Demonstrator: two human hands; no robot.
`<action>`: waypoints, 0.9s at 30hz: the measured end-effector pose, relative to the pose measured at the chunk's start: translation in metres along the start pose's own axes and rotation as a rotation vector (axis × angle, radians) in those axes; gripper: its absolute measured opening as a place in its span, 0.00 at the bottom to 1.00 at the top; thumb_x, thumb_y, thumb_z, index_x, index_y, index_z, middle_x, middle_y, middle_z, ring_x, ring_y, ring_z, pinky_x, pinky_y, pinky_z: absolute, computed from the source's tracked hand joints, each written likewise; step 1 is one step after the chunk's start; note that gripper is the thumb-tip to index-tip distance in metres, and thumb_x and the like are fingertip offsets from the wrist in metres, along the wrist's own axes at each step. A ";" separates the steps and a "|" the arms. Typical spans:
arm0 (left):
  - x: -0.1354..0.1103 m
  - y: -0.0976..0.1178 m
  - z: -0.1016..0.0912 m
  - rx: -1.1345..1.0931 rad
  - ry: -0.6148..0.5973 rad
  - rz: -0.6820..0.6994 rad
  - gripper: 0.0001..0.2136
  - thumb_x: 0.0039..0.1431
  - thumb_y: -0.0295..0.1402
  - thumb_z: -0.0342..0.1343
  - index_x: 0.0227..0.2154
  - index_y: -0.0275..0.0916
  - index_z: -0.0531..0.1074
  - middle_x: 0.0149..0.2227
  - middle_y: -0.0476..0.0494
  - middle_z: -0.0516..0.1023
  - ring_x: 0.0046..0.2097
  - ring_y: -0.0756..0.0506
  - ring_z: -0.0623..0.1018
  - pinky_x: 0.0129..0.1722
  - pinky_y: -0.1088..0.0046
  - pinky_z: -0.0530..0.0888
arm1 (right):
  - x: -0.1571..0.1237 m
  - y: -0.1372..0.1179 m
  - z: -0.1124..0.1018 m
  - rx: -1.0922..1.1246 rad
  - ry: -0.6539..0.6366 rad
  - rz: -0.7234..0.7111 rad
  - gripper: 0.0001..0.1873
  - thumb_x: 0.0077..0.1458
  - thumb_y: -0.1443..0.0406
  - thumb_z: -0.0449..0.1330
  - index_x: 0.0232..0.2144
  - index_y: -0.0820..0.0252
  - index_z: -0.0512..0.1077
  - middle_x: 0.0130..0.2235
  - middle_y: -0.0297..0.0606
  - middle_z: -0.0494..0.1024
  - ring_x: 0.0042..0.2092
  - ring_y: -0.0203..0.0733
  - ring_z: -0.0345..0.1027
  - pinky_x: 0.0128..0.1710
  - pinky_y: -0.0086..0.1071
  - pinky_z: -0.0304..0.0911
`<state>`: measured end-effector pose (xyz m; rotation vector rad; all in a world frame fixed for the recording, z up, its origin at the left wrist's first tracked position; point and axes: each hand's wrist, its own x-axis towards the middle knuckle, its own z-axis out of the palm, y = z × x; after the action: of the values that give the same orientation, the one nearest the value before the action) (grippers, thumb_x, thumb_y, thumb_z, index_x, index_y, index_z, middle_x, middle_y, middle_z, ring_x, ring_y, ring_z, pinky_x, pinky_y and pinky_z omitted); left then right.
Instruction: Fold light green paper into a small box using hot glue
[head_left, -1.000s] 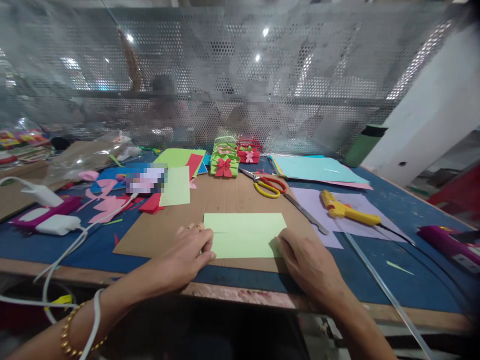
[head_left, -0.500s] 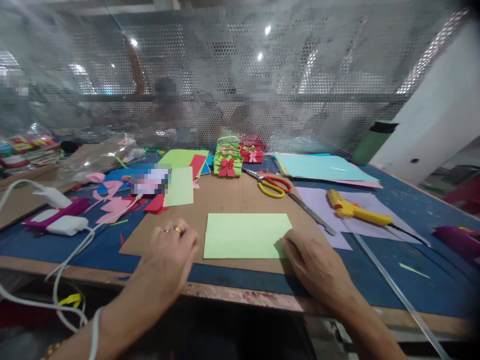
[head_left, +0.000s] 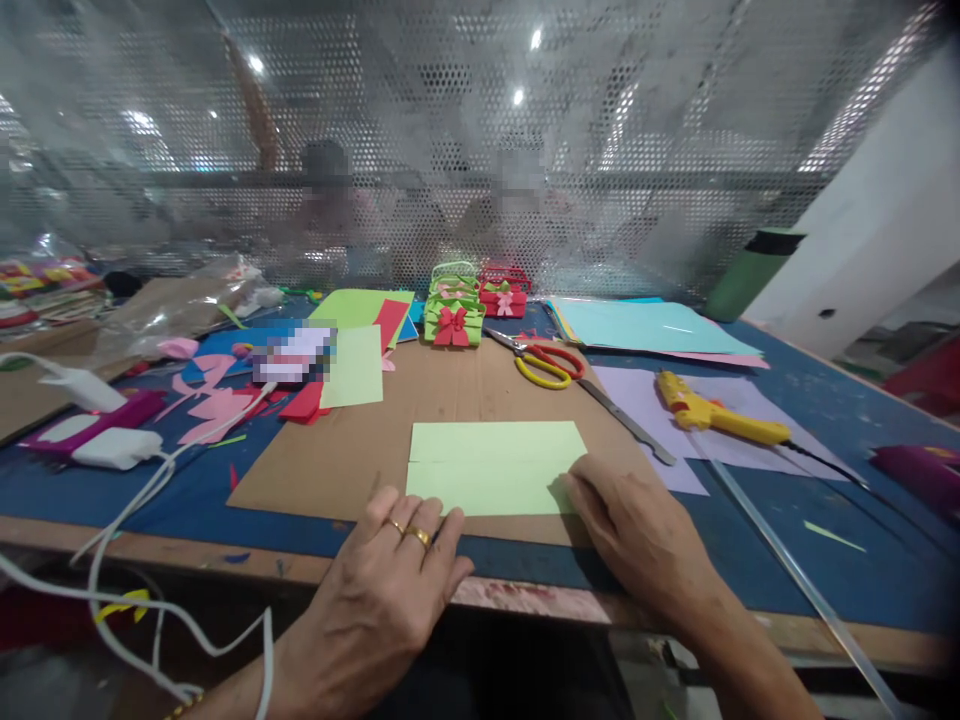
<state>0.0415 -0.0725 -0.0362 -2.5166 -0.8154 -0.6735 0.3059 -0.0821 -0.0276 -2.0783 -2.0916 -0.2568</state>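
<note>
A light green paper sheet (head_left: pixel 495 470) with a crease or fold line across it lies on the brown cardboard (head_left: pixel 307 465) in front of me. My left hand (head_left: pixel 409 570), with two gold rings, rests at the sheet's lower left edge; its fingers are bent and a little apart, thumb away from them. At the opposite end, my right hand (head_left: pixel 630 510) has its curled fingers closed at the sheet's right edge, their tips partly hidden. Scissors (head_left: pixel 547 367) with red and yellow handles and a dark metal blade (head_left: pixel 626 420) lie beyond my right hand.
A yellow glue gun (head_left: pixel 720 418) rests on lilac paper to the right, a clear glue stick (head_left: pixel 795 570) running toward me. Small green bags (head_left: pixel 454 315) with bows stand at the back. Coloured paper (head_left: pixel 667 330), white cables (head_left: pixel 169 470) and a green flask (head_left: pixel 754 275) surround the cardboard.
My left hand has moved right and toward me, from beside the sheet to its lower left edge. My right hand stays at the right edge. The view has shifted slightly.
</note>
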 end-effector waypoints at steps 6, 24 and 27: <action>-0.011 -0.010 -0.005 0.161 -0.025 0.061 0.15 0.68 0.33 0.52 0.51 0.28 0.73 0.50 0.33 0.80 0.47 0.35 0.79 0.54 0.53 0.64 | 0.000 0.001 0.000 0.041 -0.002 -0.010 0.14 0.66 0.59 0.48 0.30 0.55 0.67 0.25 0.38 0.75 0.30 0.46 0.69 0.28 0.34 0.45; 0.019 0.008 0.045 -0.097 -0.145 0.124 0.41 0.62 0.61 0.42 0.68 0.36 0.50 0.69 0.34 0.55 0.69 0.32 0.57 0.64 0.50 0.59 | -0.006 -0.014 -0.019 -0.003 -0.041 0.111 0.10 0.59 0.56 0.63 0.31 0.56 0.71 0.27 0.37 0.80 0.35 0.51 0.76 0.29 0.33 0.52; 0.015 0.006 0.047 -0.120 -0.154 0.111 0.42 0.61 0.62 0.41 0.68 0.36 0.50 0.70 0.34 0.53 0.70 0.32 0.54 0.65 0.49 0.58 | -0.015 0.001 -0.020 -0.082 -0.032 0.144 0.11 0.60 0.57 0.61 0.30 0.55 0.70 0.27 0.36 0.80 0.31 0.52 0.76 0.28 0.36 0.54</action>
<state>0.0707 -0.0468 -0.0667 -2.7264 -0.6979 -0.5112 0.3069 -0.1015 -0.0116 -2.2823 -1.9686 -0.2950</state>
